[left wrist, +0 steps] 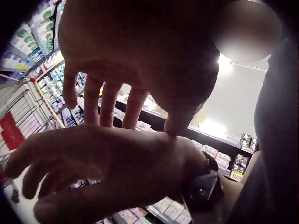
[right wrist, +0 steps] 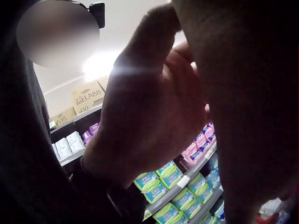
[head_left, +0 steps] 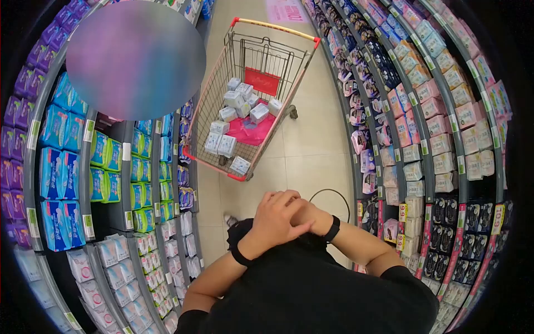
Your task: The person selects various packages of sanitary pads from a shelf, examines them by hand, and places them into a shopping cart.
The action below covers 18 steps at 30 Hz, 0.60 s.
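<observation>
Both bare hands meet in front of a black shirt. My left hand (head_left: 275, 220) lies across the back of my right hand (head_left: 307, 214), its thumb stretched toward the right wrist. In the left wrist view, the left hand (left wrist: 135, 46) has its fingers hanging fairly straight behind the right hand (left wrist: 107, 163), whose fingers are loosely curled. The left hand (right wrist: 145, 102) crosses the right wrist view, beside the dark, close right hand and forearm (right wrist: 247, 93). Each wrist wears a black band. No object shows in either hand.
A wire shopping cart (head_left: 192, 133) stands ahead, holding several white packs (head_left: 233, 99) and a pink bag (head_left: 245, 132). Shelves of packaged goods line the left (head_left: 59, 172) and right (head_left: 439, 142) of a tiled aisle (head_left: 300, 170). A thin black loop (head_left: 347, 206) lies near the right hand.
</observation>
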Each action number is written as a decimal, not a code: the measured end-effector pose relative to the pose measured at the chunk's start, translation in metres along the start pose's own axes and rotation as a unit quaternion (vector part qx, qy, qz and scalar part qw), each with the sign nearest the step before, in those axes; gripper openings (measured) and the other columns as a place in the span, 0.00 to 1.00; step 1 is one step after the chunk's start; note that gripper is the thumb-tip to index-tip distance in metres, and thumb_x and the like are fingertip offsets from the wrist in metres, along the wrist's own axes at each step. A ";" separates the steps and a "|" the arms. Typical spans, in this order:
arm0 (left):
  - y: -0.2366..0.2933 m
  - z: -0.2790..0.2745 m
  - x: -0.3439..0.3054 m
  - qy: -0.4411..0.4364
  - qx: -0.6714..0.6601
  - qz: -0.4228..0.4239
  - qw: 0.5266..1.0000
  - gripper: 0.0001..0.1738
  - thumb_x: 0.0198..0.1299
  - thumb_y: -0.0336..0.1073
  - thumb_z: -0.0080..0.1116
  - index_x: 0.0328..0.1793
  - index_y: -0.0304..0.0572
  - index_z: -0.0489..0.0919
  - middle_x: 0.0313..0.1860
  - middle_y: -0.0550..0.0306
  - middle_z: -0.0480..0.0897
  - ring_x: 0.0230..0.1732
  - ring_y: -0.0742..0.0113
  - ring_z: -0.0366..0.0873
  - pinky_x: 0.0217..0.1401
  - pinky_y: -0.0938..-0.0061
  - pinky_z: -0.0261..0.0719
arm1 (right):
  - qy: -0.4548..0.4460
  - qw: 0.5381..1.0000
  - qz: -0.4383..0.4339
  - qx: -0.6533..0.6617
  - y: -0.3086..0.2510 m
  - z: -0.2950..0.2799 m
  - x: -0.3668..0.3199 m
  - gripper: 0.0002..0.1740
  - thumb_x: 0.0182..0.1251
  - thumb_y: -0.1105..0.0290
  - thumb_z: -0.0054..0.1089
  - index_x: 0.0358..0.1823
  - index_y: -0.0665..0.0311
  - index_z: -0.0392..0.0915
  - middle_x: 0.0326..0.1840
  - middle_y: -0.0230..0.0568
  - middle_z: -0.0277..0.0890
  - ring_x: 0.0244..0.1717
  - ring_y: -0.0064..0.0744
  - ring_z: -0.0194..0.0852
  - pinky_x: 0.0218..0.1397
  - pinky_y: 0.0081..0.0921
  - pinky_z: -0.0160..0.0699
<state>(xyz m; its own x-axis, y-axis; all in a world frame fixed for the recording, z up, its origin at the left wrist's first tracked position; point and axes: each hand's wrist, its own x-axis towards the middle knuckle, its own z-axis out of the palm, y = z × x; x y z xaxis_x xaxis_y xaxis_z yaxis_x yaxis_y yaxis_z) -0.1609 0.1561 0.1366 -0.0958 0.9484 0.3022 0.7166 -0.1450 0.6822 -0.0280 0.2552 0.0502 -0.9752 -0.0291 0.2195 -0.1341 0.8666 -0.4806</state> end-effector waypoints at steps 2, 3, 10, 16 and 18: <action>-0.013 0.001 0.010 -0.007 -0.003 -0.016 1.000 0.24 0.56 0.53 0.75 0.52 0.47 0.87 0.51 0.57 0.84 0.51 0.57 0.83 0.59 0.59 0.73 | -0.036 0.999 0.034 -0.016 0.014 -0.005 0.005 0.22 0.69 0.60 0.66 0.63 0.56 0.82 0.65 0.43 0.82 0.65 0.50 0.80 0.65 0.47 0.80; -0.022 0.000 0.014 -0.010 -0.004 -0.021 1.000 0.24 0.56 0.52 0.75 0.52 0.48 0.87 0.51 0.57 0.84 0.51 0.57 0.83 0.58 0.59 0.73 | -0.107 0.989 0.102 0.020 0.016 -0.015 0.012 0.23 0.68 0.59 0.65 0.63 0.55 0.82 0.65 0.43 0.82 0.65 0.50 0.80 0.65 0.46 0.80; -0.157 0.022 0.002 -0.119 0.065 -0.119 0.984 0.13 0.62 0.40 0.68 0.51 0.48 0.86 0.50 0.54 0.84 0.55 0.51 0.84 0.60 0.55 0.74 | -0.264 0.930 0.257 0.005 0.034 -0.045 0.043 0.27 0.68 0.52 0.71 0.61 0.61 0.78 0.50 0.49 0.84 0.56 0.52 0.84 0.59 0.45 0.82; -0.332 0.022 0.006 -0.279 0.100 -0.189 0.936 0.11 0.64 0.33 0.62 0.50 0.42 0.86 0.47 0.45 0.87 0.50 0.40 0.87 0.53 0.44 0.82 | -0.125 0.921 0.368 -0.004 0.043 -0.047 0.081 0.24 0.69 0.55 0.70 0.58 0.63 0.78 0.47 0.49 0.83 0.52 0.55 0.83 0.57 0.48 0.82; -0.400 0.038 0.005 -0.319 0.133 -0.206 0.915 0.10 0.62 0.31 0.60 0.48 0.38 0.86 0.47 0.40 0.88 0.48 0.36 0.88 0.51 0.43 0.84 | -0.128 0.904 0.409 0.012 0.039 -0.040 0.099 0.24 0.69 0.56 0.70 0.58 0.63 0.78 0.47 0.50 0.83 0.52 0.56 0.83 0.56 0.48 0.81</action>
<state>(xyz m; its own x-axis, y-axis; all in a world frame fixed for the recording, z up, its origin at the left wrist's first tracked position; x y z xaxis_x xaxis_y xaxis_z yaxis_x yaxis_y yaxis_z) -0.4212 0.2292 -0.1601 -0.0342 0.8909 -0.4530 0.8615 0.2560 0.4385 -0.1225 0.3056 0.0870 -0.7584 0.4995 -0.4188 0.6489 0.6397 -0.4120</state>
